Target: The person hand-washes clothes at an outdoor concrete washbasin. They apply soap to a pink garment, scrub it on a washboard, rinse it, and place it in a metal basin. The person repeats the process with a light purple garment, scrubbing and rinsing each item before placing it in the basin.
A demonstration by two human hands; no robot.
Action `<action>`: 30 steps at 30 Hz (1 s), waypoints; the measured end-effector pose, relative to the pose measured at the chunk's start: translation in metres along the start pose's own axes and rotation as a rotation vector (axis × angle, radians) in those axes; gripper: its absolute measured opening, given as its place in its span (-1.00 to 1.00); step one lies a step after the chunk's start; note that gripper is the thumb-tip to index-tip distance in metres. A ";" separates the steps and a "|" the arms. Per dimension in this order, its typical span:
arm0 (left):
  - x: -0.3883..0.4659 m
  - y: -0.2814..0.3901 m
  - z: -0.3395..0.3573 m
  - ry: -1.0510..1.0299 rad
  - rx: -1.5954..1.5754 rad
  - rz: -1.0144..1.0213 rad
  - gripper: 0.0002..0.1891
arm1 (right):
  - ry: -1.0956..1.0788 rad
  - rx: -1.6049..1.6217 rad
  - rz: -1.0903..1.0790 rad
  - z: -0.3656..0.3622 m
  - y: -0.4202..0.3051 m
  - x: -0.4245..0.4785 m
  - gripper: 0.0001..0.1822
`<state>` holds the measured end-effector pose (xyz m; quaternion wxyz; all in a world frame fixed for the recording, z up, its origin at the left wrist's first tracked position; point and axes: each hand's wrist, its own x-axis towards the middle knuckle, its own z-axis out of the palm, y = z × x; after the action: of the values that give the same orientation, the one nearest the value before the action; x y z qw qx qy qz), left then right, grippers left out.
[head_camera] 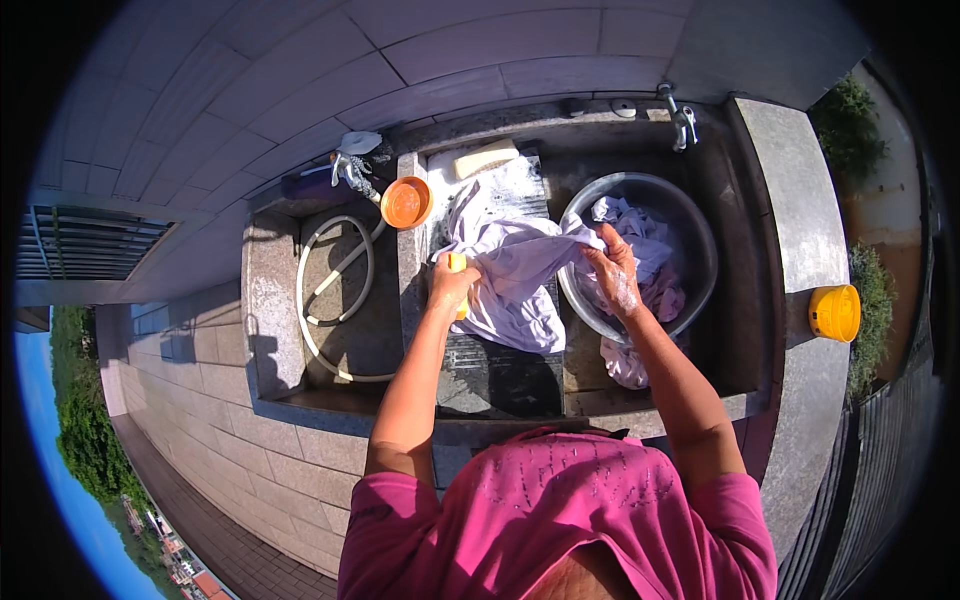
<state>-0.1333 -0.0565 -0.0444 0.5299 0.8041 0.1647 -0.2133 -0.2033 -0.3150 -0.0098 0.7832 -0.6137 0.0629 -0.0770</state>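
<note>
A wet, pale lilac cloth (517,247) lies bunched over the ribbed washboard (495,375) of a stone laundry sink. At its left side my left hand (450,289) grips a yellow block (457,262), perhaps a soap bar or a brush. Suds whiten my right hand (616,274), which pinches the cloth's right end above a dark round basin (701,277). Inside that basin are more wet clothes (645,236), and a light pink garment (624,365) lies beside it on the sink floor. A whitish bar or brush (486,158) rests at the back of the washboard.
Left of the washboard, a pale hose (302,277) coils in another sink compartment. An orange bowl (406,202) stands on the divider, near a tap (346,169). A second metal tap (683,127) is at the back right. On the right ledge stands a yellow tub (834,313).
</note>
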 end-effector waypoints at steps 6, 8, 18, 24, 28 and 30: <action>-0.009 0.047 -0.014 -0.008 -0.321 0.148 -0.55 | 0.243 0.169 -0.034 0.007 -0.015 0.008 -0.96; -0.017 0.077 -0.020 -0.013 -0.369 0.277 -0.57 | 0.394 0.399 0.123 0.006 -0.014 -0.001 -0.86; -0.029 0.102 0.001 0.368 0.605 0.849 -0.44 | 0.117 0.278 0.797 0.046 0.012 -0.097 -0.29; -0.062 -0.055 0.071 0.039 1.201 1.261 -0.54 | -0.275 -0.875 0.401 0.033 0.070 -0.102 -0.67; -0.020 -0.025 0.065 -0.055 1.145 1.208 -0.56 | -0.453 -0.968 0.313 0.030 0.069 -0.094 -0.76; 0.013 -0.010 0.066 0.029 1.157 1.154 -0.56 | -0.509 -1.057 0.364 0.032 0.067 -0.090 -0.77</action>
<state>-0.1388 -0.1131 -0.0819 0.0550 0.9113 -0.4048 0.0522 -0.2821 -0.2506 -0.0670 0.3637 -0.8977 0.0074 0.2485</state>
